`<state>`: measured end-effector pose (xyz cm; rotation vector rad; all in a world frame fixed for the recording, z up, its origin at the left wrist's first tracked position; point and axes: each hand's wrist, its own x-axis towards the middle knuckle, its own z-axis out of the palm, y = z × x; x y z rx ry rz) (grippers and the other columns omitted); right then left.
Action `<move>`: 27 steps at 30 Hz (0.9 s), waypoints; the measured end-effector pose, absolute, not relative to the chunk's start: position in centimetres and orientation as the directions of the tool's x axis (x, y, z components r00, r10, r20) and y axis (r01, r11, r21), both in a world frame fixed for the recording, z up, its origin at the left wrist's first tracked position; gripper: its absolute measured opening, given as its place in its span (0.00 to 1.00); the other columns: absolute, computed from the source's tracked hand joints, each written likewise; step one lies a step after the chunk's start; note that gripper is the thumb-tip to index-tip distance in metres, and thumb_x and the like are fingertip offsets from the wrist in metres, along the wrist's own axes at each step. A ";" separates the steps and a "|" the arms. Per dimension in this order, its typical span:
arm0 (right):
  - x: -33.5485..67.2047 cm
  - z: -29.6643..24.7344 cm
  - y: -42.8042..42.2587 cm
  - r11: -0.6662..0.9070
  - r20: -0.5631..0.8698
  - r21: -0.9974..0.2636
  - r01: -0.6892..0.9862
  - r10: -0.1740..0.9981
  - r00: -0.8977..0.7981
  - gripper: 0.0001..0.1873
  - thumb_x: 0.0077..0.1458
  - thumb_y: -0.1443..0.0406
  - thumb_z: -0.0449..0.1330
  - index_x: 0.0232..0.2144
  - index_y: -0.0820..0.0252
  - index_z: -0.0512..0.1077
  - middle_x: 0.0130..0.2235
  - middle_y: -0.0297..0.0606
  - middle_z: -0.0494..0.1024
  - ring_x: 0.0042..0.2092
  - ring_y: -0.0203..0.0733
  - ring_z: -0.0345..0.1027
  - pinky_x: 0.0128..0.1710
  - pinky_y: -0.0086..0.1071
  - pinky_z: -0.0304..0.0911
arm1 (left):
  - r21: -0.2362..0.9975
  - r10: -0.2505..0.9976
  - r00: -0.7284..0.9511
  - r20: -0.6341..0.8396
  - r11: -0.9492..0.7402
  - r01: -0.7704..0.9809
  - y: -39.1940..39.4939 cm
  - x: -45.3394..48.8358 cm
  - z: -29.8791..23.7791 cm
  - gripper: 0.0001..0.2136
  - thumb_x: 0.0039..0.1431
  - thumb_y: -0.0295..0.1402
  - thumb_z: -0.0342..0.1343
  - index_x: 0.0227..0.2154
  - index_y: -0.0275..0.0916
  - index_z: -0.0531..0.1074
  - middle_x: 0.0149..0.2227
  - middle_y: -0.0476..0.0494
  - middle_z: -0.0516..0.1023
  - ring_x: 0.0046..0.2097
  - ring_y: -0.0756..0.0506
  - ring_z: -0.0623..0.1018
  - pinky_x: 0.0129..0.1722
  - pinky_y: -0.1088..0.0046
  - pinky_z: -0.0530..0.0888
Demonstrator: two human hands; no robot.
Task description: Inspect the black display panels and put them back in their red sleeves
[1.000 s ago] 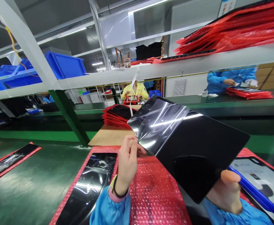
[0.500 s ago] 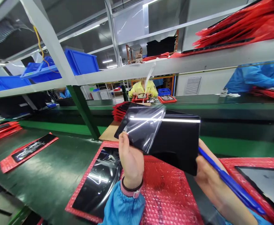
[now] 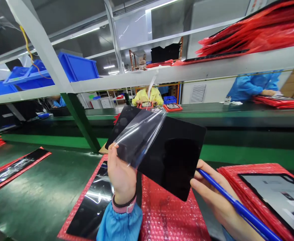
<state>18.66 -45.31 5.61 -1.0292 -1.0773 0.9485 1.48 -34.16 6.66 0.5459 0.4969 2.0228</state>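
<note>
Black and flat, the panel (image 3: 173,152) is held in mid-air above the red bubble wrap (image 3: 170,216) in the head view. Half a second ago a long white reflection ran across it; that streak has gone, and the right edge, nearly upright then, now slants, its lower end further left. More of the panel's dark left end shows beyond the clear film (image 3: 138,137). The left hand (image 3: 123,177) is raised with its palm partly showing, its grip pinched on the film's left edge. The right hand (image 3: 218,197) reaches in from the near right, its grip clamped on the panel's right edge, a blue pen (image 3: 239,207) lying along it. The green worktop (image 3: 36,197) lies beneath.
</note>
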 end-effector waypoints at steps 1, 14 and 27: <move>18.7 5.8 -45.4 0.246 0.228 -0.967 -0.063 0.949 0.216 0.09 0.50 0.57 0.64 0.32 0.54 0.73 0.25 0.32 0.75 0.29 0.41 0.71 0.33 0.33 0.69 | 0.545 0.873 -0.447 0.194 -0.475 -0.691 -34.0 1.3 6.7 0.04 0.54 0.34 0.57 0.30 0.40 0.72 0.32 0.54 0.74 0.39 0.50 0.75 0.45 0.74 0.69; 19.9 6.1 -46.6 0.333 0.394 -0.906 0.262 0.889 0.232 0.25 0.55 0.48 0.55 0.16 0.56 0.71 0.19 0.34 0.69 0.24 0.40 0.64 0.27 0.32 0.62 | 0.626 0.780 -0.487 0.393 -0.614 -0.480 -30.4 -1.1 4.9 0.05 0.47 0.30 0.52 0.20 0.38 0.65 0.25 0.53 0.65 0.31 0.50 0.67 0.35 0.73 0.65; 20.9 5.2 -45.0 0.290 0.390 -0.882 0.371 0.892 0.231 0.19 0.55 0.51 0.57 0.22 0.56 0.76 0.24 0.34 0.75 0.30 0.44 0.70 0.30 0.34 0.67 | 0.666 0.838 -0.261 0.478 -0.540 -0.514 -32.7 0.2 5.8 0.09 0.47 0.35 0.50 0.19 0.37 0.71 0.25 0.47 0.71 0.33 0.47 0.72 0.36 0.73 0.67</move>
